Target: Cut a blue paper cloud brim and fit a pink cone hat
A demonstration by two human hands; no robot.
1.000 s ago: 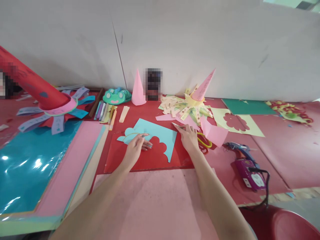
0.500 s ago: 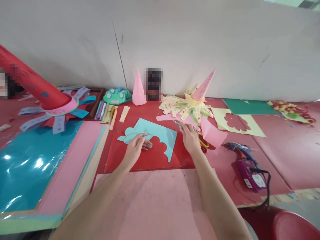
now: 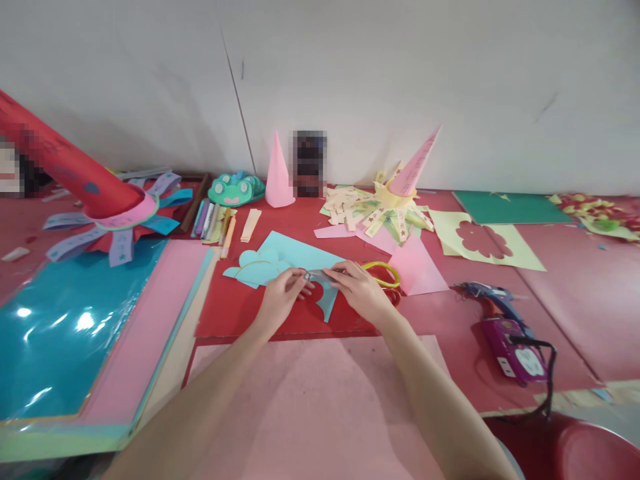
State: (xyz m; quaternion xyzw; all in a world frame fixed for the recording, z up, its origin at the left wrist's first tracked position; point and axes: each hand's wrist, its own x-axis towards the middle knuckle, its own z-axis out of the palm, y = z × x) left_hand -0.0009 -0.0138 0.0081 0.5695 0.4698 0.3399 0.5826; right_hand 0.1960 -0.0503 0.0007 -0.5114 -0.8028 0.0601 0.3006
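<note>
A light blue paper sheet [image 3: 300, 256] with a scalloped cut edge lies on a red sheet [image 3: 235, 312]. My left hand [image 3: 281, 295] pinches the blue sheet near its cut edge, fingers closed on it. My right hand [image 3: 358, 289] is closed round scissors [image 3: 381, 269] with yellow and red handles. The grey blades point left and meet the blue sheet right beside my left fingertips. A blue cloud-shaped cut-out [image 3: 254, 269] rests on the sheet's left end.
A purple glue gun [image 3: 505, 328] with a black cord lies to the right. At the back stand pink cones [image 3: 278, 172], a frog mask [image 3: 231, 191], markers [image 3: 212, 223] and a fringed paper hat [image 3: 395, 200]. Large teal and pink sheets [image 3: 75, 333] lie left.
My right hand has brought the scissors from the sheet's far right corner leftward to my left hand. My left hand has gone from lying on the paper to pinching its edge.
</note>
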